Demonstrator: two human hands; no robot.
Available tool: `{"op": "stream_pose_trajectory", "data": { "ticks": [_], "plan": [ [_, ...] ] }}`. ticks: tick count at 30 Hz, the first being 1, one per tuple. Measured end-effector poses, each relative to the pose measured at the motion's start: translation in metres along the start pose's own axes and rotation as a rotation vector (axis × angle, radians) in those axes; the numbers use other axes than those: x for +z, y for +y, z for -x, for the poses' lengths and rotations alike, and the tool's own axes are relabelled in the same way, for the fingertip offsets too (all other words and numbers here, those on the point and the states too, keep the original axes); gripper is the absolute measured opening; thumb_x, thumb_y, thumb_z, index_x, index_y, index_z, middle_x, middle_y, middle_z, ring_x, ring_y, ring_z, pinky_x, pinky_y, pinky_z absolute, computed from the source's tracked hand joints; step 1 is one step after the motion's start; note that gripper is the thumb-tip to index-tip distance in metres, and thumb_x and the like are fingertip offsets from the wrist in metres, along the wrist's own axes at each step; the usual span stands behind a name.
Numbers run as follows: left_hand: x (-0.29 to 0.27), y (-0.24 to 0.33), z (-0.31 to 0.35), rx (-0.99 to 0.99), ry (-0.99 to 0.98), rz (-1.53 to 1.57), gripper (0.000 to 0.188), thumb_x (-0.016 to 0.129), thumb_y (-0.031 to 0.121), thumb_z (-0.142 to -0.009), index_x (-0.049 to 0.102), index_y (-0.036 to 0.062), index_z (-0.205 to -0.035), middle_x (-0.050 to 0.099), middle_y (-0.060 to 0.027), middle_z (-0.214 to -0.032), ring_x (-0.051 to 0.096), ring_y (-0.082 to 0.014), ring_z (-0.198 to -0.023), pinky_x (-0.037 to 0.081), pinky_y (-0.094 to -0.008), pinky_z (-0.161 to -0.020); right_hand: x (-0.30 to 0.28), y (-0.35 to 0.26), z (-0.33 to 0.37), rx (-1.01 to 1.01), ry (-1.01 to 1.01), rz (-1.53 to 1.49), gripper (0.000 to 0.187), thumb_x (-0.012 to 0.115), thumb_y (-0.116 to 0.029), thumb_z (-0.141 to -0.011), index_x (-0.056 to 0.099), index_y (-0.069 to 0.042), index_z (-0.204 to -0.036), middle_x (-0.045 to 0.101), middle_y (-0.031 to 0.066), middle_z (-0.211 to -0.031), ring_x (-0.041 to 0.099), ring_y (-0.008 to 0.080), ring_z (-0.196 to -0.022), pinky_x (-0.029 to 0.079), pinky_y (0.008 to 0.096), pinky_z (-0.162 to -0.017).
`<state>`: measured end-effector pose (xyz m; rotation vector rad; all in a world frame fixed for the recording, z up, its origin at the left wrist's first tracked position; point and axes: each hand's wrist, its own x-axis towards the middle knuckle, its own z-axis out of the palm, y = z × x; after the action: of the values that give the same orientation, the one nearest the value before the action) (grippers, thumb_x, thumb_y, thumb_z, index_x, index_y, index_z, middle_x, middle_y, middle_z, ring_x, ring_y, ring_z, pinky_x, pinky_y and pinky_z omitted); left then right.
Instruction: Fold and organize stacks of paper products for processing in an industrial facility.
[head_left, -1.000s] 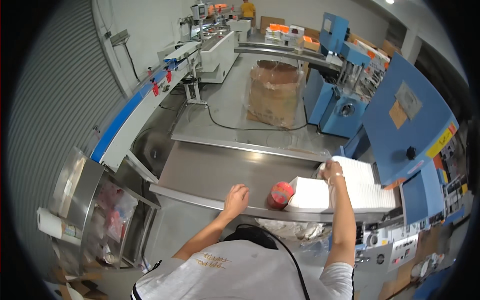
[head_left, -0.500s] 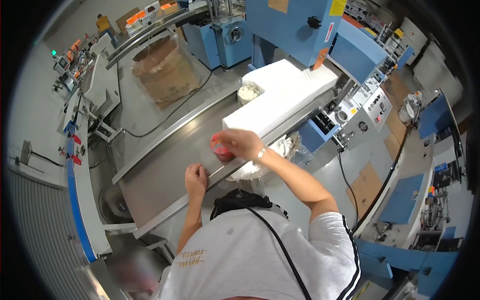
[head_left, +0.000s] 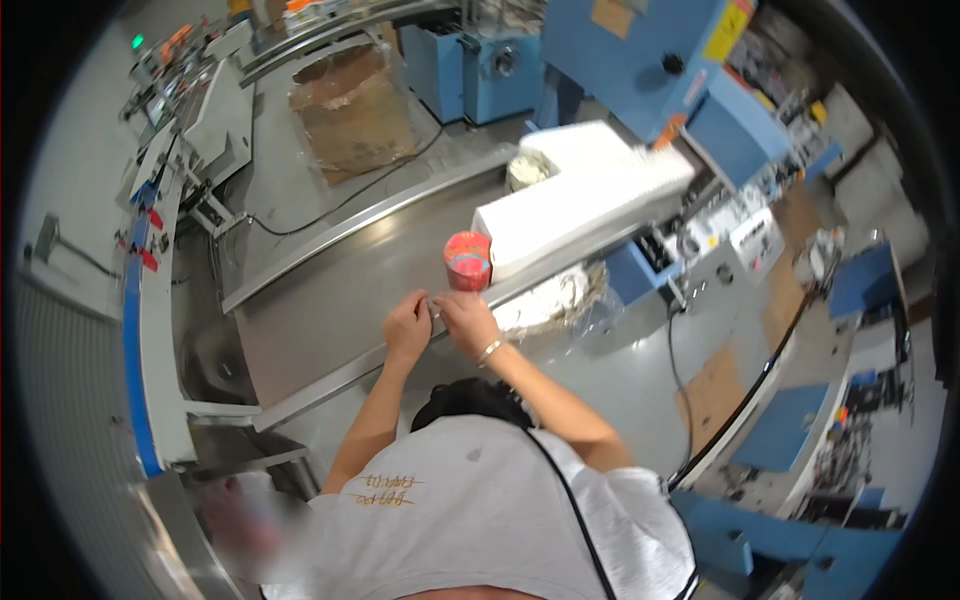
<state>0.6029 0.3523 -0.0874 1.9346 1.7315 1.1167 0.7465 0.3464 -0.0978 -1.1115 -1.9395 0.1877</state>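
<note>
My left hand and my right hand are close together over the near rail of a metal trough. The fingers of both are curled in with the tips pressed together; anything between them is too small to make out. Just beyond my right hand a red round object, patterned in red and blue, stands in the trough. It sits beside the near-left end of a long white block with a ribbed edge. Its exact kind cannot be told.
A pale round bundle rests against the white block's far side. Clear plastic with whitish material lies beyond the near rail. Blue machines stand behind, and a plastic-lined cardboard box is on the floor at the far left.
My right hand has left the red round object and come nearer to my body, beside my left hand. My left hand has risen slightly. The whole view has shifted.
</note>
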Motion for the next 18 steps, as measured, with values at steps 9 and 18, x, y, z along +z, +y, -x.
{"op": "stream_pose_trajectory", "data": {
  "ticks": [9, 18],
  "plan": [
    [0.002, -0.011, 0.014, 0.111, 0.071, 0.184, 0.016, 0.057, 0.011, -0.083, 0.064, 0.0034, -0.095, 0.065, -0.0180, -0.087, 0.062, -0.0367, -0.077, 0.050, -0.0414, -0.066, 0.028, -0.014, 0.006, 0.056, 0.057, 0.297, 0.013, 0.056, -0.018, -0.086, 0.064, -0.009, -0.091, 0.061, 0.0079, -0.073, 0.055, 0.0267, -0.070, 0.041, 0.0401, -0.071],
    [-0.020, -0.092, 0.019, -0.004, -0.087, -0.233, 0.021, 0.055, 0.026, -0.085, 0.061, 0.0071, -0.077, 0.062, -0.0165, -0.072, 0.061, -0.0385, -0.070, 0.048, -0.0485, -0.063, 0.028, -0.005, -0.004, 0.134, 0.169, 0.184, 0.022, 0.063, -0.014, -0.080, 0.060, -0.007, -0.102, 0.062, 0.0086, -0.080, 0.059, 0.0279, -0.077, 0.043, 0.0393, -0.073]
  ]
}}
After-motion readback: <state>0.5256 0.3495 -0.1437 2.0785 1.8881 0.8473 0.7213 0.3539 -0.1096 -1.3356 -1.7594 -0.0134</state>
